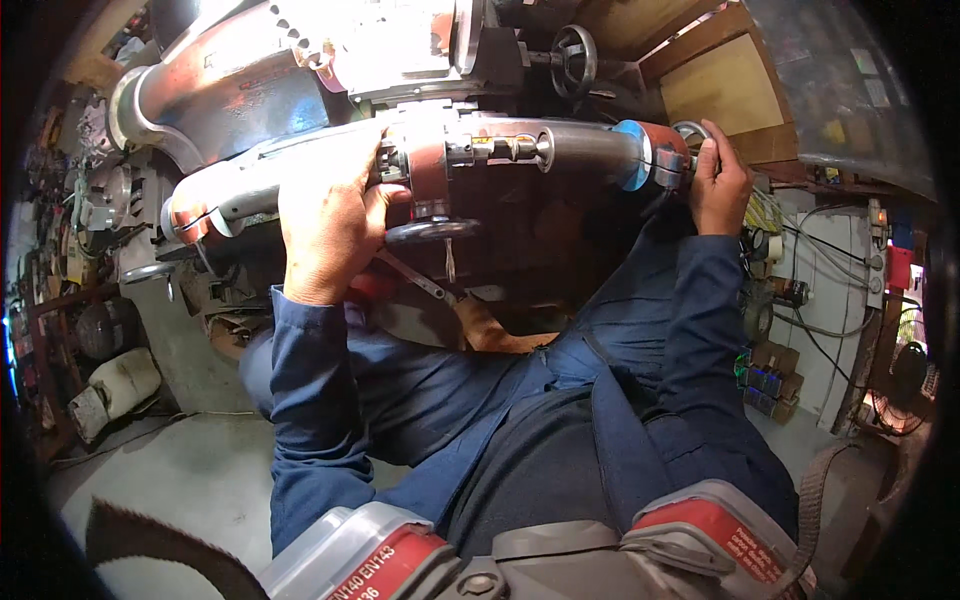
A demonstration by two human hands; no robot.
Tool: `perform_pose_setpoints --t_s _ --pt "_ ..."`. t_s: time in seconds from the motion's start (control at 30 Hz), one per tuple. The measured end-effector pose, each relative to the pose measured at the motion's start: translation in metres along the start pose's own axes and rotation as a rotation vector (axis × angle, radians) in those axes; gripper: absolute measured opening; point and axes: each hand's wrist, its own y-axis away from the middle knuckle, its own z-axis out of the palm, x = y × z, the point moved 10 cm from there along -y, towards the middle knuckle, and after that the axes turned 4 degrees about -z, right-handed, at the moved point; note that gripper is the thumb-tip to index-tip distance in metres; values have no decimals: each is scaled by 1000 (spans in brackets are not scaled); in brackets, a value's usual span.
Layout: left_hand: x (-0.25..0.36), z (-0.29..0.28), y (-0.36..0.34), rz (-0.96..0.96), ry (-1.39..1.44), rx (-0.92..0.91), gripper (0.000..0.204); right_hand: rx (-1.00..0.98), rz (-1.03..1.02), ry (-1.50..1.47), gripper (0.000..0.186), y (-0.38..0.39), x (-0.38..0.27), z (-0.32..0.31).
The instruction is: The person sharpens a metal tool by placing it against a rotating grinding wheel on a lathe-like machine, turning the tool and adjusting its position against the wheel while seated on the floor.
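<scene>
A long metal machine, resembling a lathe, stretches before me, with a steel cylinder [590,152] and a blue-and-red end housing [650,157] on its right side. My left hand [328,222] is closed at the middle slide [428,170], its thumb just above a dark handwheel [432,230]. What lies between those fingers is hidden. At the right end, my right hand [722,185] has its fingers curled round a small metal handwheel [690,132]. A drill-like bit [505,149] points at the steel cylinder, between the two hands.
A larger handwheel [574,62] stands behind, beside a brightly lit machine body [240,95]. A spanner [412,274] lies below the slide. Another handwheel [148,272] juts out at left. Cables [825,240] hang at right. A grey-and-red respirator [545,560] fills the lower edge.
</scene>
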Motion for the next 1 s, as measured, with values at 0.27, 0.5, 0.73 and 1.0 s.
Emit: perform_pose_setpoints --t_s 0.27,0.5,0.73,1.0 --pt "-3 -2 2 -19 -12 34 58 -58 53 4 28 -3 9 6" --pt "-4 4 0 -62 31 -9 57 -95 75 3 27 -6 14 7" --pt "-5 -6 5 2 -14 65 59 -95 -6 -53 29 -12 4 14" --pt "-93 -142 53 11 -76 836 41 -8 -213 142 43 6 -35 -15"
